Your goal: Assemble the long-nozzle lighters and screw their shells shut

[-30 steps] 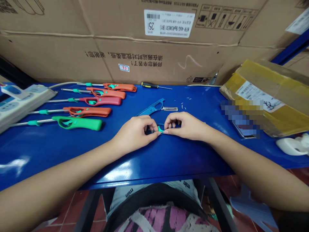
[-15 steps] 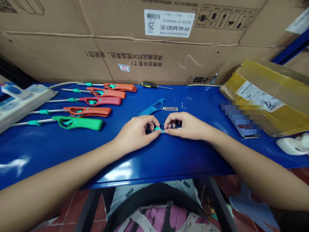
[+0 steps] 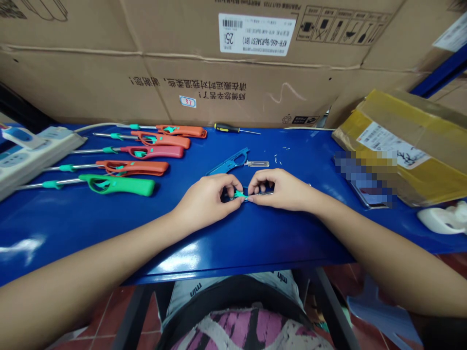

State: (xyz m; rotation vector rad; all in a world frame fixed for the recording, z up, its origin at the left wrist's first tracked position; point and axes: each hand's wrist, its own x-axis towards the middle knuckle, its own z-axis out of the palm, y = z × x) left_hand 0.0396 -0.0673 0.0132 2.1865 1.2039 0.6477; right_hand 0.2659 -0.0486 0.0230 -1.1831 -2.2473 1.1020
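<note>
The left hand (image 3: pixel 199 200) and right hand (image 3: pixel 284 190) pinched a small green lighter part (image 3: pixel 239 194) between their fingertips over the bench (image 3: pixel 226 238), near the blue lighter casing half (image 3: pixel 226 163).

The blue casing (image 3: pixel 223 165) looks smooth plastic, the tabletop (image 3: pixel 226 238) glossy.

Compared with a second ago, the small green piece (image 3: pixel 239 194) at your fingertips sits slightly closer to your left hand (image 3: pixel 207 197), and a thin metallic strip (image 3: pixel 266 193) now shows beneath your right hand's (image 3: pixel 284 189) curled fingers.
</note>
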